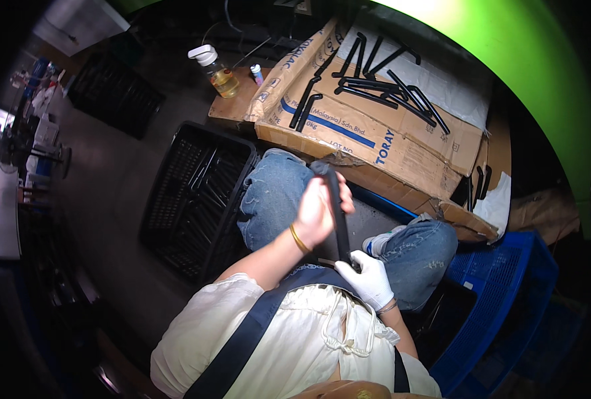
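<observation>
A long black plastic bar with a bent end (340,223) is held upright-slanting in front of my lap. My bare left hand (316,211), a yellow bangle on its wrist, is closed around the bar's upper part. At its lower end, my white-gloved right hand (370,278) grips the bar between thumb and fingers. Several similar black bars (368,85) lie scattered on the flattened cardboard (402,136) beyond my knees. More black bars (209,193) fill the dark crate at my left. The bar's far bent end is partly blurred.
A black slatted crate (160,199) stands on the floor at left, and a blue plastic crate (508,292) at right. Behind the cardboard's left edge are a bottle of yellow liquid (223,81) and a small tube (257,75). A green surface (528,73) curves along the upper right.
</observation>
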